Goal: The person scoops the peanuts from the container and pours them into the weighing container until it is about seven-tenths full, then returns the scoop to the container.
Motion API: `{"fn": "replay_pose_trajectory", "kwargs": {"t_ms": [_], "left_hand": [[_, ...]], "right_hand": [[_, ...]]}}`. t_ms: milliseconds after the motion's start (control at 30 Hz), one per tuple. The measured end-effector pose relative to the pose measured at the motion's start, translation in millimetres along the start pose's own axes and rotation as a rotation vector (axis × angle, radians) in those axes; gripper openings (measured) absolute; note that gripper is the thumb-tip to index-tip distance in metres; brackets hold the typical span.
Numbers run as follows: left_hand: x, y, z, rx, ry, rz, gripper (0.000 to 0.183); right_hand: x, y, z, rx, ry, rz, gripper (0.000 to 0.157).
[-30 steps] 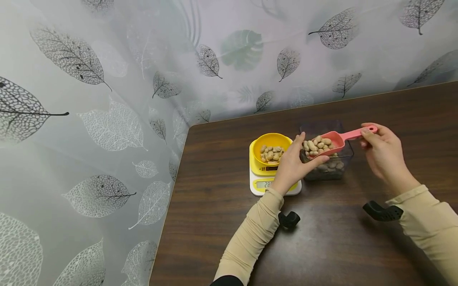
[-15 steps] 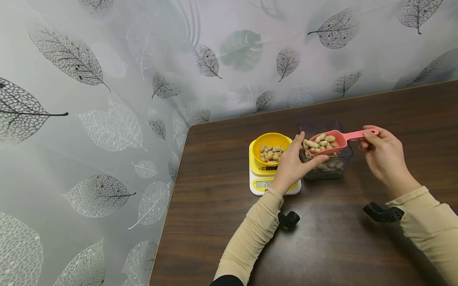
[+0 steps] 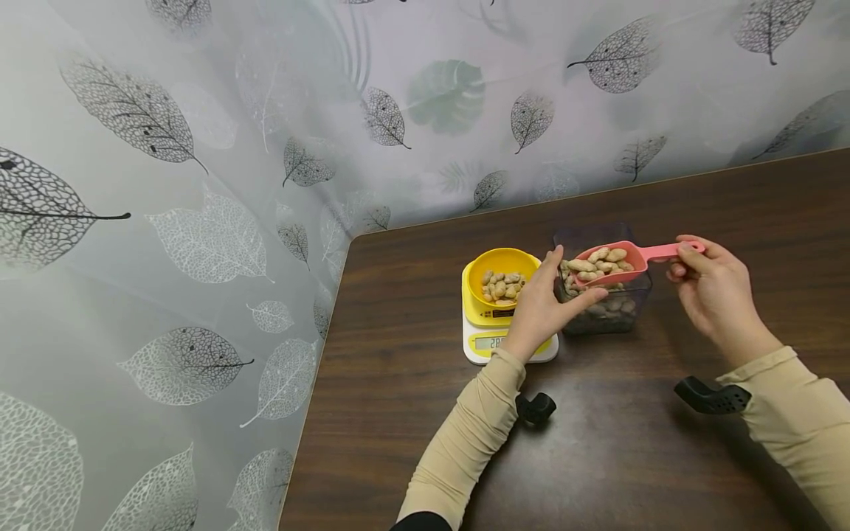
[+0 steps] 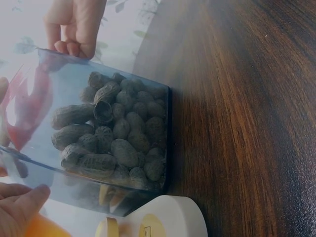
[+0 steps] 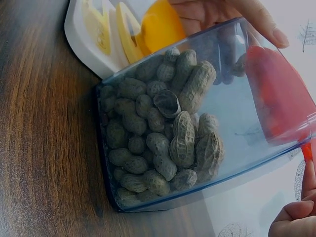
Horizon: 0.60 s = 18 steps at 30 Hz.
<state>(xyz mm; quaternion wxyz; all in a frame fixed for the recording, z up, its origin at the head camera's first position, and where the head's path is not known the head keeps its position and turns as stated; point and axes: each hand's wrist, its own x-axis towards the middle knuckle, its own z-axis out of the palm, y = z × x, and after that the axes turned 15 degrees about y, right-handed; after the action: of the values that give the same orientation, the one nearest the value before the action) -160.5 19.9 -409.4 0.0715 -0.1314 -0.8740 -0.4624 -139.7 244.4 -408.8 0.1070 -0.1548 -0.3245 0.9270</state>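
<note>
My right hand (image 3: 720, 299) pinches the handle of a pink scoop (image 3: 664, 252). Several unshelled peanuts (image 3: 600, 264) lie in the scoop, which is over the mouth of a clear, bluish plastic container (image 5: 232, 108). More peanuts (image 5: 148, 138) fill the lower part of that container. At its left side, my left hand (image 3: 541, 306) holds the container, thumb along the near rim and fingers by the left wall. Directly left, a yellow bowl (image 3: 477, 284) with some peanuts sits on a white and yellow kitchen scale (image 3: 473, 332). My left hand hides part of the scale and its display.
Everything stands on a dark wood-grain table (image 3: 385, 369). A wall covering (image 3: 451, 162) printed with leaves borders the table at the back and left. Black wrist mounts (image 3: 710, 396) stick out from both sleeves.
The scoop has moved slightly to the right with my right hand, and the peanuts have settled deeper in it. My left hand, the bowl and the scale look unmoved.
</note>
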Motion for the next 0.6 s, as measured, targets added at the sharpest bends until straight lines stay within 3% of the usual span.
{"fn": "replay_pose_trajectory", "kwargs": {"t_ms": [400, 600], "left_hand": [[0.7, -0.5, 1.6, 0.016, 0.008, 0.012, 0.085], [2.1, -1.2, 3.4, 0.024, 0.013, 0.013, 0.086]], "right_hand": [[3.1, -0.3, -2.8, 0.044, 0.002, 0.029, 0.010], [4.1, -1.1, -2.0, 0.015, 0.011, 0.025, 0.009]]}}
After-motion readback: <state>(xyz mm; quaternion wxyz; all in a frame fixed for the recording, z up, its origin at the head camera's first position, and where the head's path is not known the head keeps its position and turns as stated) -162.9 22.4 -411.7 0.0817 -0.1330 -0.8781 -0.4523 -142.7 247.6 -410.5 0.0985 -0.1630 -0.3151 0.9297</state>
